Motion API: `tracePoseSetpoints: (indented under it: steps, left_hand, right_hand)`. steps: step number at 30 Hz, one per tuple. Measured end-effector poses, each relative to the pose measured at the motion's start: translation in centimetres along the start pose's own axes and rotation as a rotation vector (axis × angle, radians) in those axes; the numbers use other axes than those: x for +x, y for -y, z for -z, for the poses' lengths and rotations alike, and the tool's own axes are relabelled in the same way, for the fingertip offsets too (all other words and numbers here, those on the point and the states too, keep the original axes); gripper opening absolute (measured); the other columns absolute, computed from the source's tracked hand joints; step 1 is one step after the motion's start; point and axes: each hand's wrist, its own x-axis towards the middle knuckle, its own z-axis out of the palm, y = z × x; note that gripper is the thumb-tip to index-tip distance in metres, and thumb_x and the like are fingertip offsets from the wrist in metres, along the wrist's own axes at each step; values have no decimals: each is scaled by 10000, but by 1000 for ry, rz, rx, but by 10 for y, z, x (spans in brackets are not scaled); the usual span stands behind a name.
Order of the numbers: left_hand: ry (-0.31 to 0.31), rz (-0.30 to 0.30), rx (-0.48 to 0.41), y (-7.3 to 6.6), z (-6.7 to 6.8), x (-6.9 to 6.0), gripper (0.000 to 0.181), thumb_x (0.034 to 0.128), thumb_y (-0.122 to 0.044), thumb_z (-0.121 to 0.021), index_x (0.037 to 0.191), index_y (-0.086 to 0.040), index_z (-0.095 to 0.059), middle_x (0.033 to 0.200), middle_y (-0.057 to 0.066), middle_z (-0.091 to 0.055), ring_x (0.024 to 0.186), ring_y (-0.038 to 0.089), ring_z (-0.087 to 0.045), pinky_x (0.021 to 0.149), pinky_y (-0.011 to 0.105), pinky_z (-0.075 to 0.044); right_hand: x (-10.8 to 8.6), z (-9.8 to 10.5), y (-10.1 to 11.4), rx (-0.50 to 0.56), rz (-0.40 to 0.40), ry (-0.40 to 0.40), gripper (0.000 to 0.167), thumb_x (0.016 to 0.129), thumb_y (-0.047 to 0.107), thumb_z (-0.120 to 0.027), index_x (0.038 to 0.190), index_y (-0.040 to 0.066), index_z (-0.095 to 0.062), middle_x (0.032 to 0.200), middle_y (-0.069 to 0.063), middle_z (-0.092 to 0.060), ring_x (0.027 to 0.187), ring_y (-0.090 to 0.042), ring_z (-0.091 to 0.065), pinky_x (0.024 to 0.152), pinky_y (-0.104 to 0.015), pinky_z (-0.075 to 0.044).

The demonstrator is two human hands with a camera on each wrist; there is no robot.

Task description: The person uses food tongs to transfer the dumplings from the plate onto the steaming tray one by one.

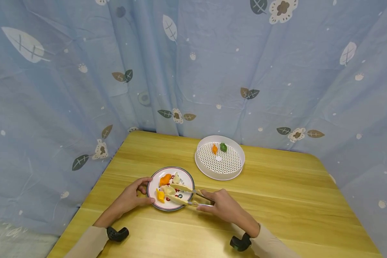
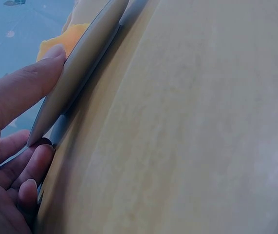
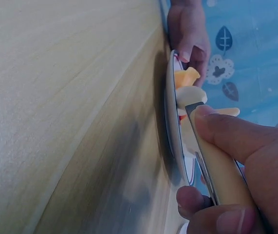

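My left hand point(image 1: 132, 195) grips the left rim of a round white plate point(image 1: 185, 175), thumb on top and fingers curled at the edge. On the plate lie an orange dumpling-like piece point(image 1: 165, 179), a yellow one point(image 1: 160, 195) and two whitish ones, one at the back point(image 1: 176, 178) and one in the middle point(image 1: 167, 190). My right hand point(image 1: 224, 206) holds tongs point(image 1: 195, 203) with cream-coloured ends, which reach over the plate from the right. Their spread tips lie at the middle whitish piece; whether they squeeze it I cannot tell. In the right wrist view, thumb and fingers hold the tongs' handle point(image 3: 221, 170).
A round white tray point(image 1: 220, 175) with a perforated bottom stands behind the plate to the right. It holds an orange piece point(image 1: 214, 148) and a green piece point(image 1: 223, 147). The wooden table point(image 1: 283, 200) meets a blue patterned curtain point(image 1: 209, 71) at its back and sides.
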Motion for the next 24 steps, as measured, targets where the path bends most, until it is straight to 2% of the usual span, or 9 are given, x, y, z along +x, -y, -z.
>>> tracePoseSetpoints:
  steps: [8, 10, 17, 24]
  left_hand:
    - [3, -1, -5, -1, -1, 0, 801, 762, -296, -937, 1436, -124, -540, 1087, 89, -558, 943, 255, -506, 774, 282, -407]
    - [1, -4, -4, 0, -1, 0, 802, 762, -294, -937, 1437, -119, -539, 1083, 88, -559, 943, 253, -507, 777, 281, -408]
    - [-2, 3, -2, -1, -1, -1, 806, 758, -289, -940, 1437, -119, -541, 1083, 85, -563, 939, 244, -509, 764, 277, -405]
    - [2, -8, -1, -2, 0, -1, 801, 775, -273, -930, 1445, -89, -530, 1096, 103, -561, 936, 244, -502, 731, 280, -390]
  right_hand:
    - [0, -1, 2, 8, -14, 4, 467, 937, 437, -745, 1273, 114, -726, 646, 157, -386, 561, 13, -336, 504, -170, -307]
    - [0, -1, 2, 8, -20, 7, 482, 942, 445, -736, 1295, 117, -719, 648, 150, -367, 561, 8, -321, 505, -174, -297]
    - [-3, -1, 2, 31, -41, 5, 529, 946, 468, -721, 1331, 107, -701, 688, 136, -478, 564, 13, -345, 510, -174, -321]
    - [-6, 1, -3, 35, -59, -21, 521, 936, 499, -722, 1300, 126, -722, 653, 144, -438, 540, 26, -356, 484, -177, -338]
